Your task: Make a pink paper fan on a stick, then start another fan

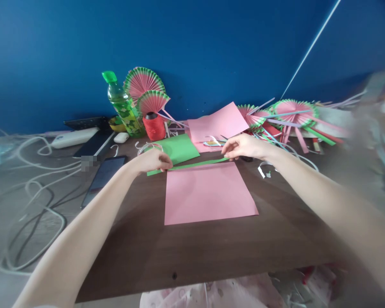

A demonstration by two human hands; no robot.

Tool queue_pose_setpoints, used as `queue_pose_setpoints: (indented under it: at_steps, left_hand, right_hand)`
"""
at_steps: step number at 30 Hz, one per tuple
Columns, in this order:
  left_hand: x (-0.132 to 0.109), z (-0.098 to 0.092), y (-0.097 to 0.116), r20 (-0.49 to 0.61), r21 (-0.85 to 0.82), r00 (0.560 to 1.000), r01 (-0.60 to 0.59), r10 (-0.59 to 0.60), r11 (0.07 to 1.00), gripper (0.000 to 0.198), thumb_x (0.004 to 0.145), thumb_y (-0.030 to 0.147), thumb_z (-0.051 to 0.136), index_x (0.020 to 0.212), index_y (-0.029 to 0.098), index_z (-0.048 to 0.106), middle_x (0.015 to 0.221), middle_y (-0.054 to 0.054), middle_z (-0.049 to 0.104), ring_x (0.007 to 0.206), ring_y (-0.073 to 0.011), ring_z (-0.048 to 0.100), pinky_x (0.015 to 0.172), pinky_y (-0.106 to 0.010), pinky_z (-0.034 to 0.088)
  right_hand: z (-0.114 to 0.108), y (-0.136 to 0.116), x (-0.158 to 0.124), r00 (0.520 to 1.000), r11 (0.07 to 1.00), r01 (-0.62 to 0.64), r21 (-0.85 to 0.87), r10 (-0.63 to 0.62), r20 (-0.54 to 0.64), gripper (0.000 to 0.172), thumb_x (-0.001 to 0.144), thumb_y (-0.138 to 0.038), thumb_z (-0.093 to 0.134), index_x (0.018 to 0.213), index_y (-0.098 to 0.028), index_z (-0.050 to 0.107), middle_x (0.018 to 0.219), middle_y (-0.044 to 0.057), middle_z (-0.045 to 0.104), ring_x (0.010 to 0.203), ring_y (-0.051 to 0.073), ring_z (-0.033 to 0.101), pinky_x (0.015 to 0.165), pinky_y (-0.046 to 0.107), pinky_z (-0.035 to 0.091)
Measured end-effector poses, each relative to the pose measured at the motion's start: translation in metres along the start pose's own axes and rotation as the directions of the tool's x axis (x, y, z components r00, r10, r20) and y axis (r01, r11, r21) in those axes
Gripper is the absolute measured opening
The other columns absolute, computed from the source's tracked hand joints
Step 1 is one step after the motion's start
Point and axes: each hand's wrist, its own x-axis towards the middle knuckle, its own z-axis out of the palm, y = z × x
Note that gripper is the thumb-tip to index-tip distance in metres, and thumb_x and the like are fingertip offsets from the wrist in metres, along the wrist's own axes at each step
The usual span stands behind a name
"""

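Note:
A narrow green paper strip [197, 164] is stretched between my two hands, along the far edge of a pink paper sheet [208, 194] that lies flat on the brown table. My left hand [154, 160] pinches the strip near its left end, a short piece of which sticks out past the fingers. At the other end, my right hand [239, 146] holds the strip between thumb and fingertips. Just behind the left hand lies a green paper sheet [181, 149]. Farther back, another pink sheet [216, 124] is propped at a slant near the wall.
Folded pink-and-green paper fans [144, 83] stand beside a green-capped bottle [120, 102] and a red container [154, 127]. More fans [293, 112] and loose strips lie at the right. A phone [104, 177] and white cables [28, 188] are on the left.

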Motion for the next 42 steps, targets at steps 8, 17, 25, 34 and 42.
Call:
queue_pose_setpoints:
  at_steps: [8,17,25,34,42]
  left_hand:
    - [0.003,0.0,0.001,0.001,0.1,1.0,-0.009,0.009,0.995,0.031,0.065,0.041,0.055,0.079,0.017,0.069,0.079,-0.001,0.068,0.078,-0.0168,0.059,0.072,-0.024,0.041]
    - [0.005,0.0,0.003,0.009,0.135,1.0,-0.016,0.015,0.991,0.026,0.067,0.038,0.053,0.075,0.017,0.066,0.074,0.0,0.065,0.07,-0.0142,0.056,0.064,-0.023,0.04]
    - [0.005,0.0,0.004,-0.004,0.139,1.0,-0.009,0.009,0.99,0.023,0.066,0.035,0.052,0.072,0.016,0.065,0.071,0.0,0.063,0.066,-0.0125,0.053,0.062,-0.022,0.038]
    - [0.005,0.003,0.003,-0.026,0.155,0.999,-0.023,0.028,0.988,0.021,0.064,0.037,0.053,0.064,0.017,0.061,0.063,0.002,0.058,0.06,-0.0118,0.05,0.058,-0.023,0.036]
    - [0.004,0.003,0.005,-0.016,0.135,1.0,-0.004,0.007,0.991,0.017,0.063,0.033,0.055,0.059,0.017,0.057,0.061,0.001,0.057,0.059,-0.0115,0.049,0.056,-0.023,0.035]
  right_hand:
    - [0.008,0.003,0.003,1.0,0.997,0.009,-0.073,-0.008,0.017,0.017,0.062,-0.028,0.067,0.073,-0.014,0.064,0.062,0.002,0.06,0.055,0.011,0.052,0.051,0.025,0.04]
    - [0.014,0.004,0.003,1.0,0.992,0.029,-0.12,-0.028,0.011,0.02,0.062,-0.032,0.068,0.07,-0.014,0.065,0.059,0.0,0.058,0.051,0.01,0.048,0.05,0.025,0.039]
    - [0.018,0.007,0.006,0.999,0.995,-0.037,-0.091,0.04,0.029,0.017,0.063,-0.028,0.066,0.071,-0.014,0.062,0.06,0.001,0.059,0.051,0.011,0.054,0.051,0.025,0.044]
    - [0.019,0.007,0.007,0.997,0.994,-0.064,-0.083,0.068,0.037,0.015,0.063,-0.025,0.066,0.071,-0.014,0.061,0.06,0.001,0.059,0.051,0.01,0.054,0.05,0.024,0.045]
    - [0.018,0.008,0.007,0.997,0.995,-0.054,-0.085,0.059,0.053,0.017,0.062,-0.028,0.067,0.071,-0.015,0.061,0.06,0.001,0.059,0.053,0.011,0.055,0.052,0.025,0.046]
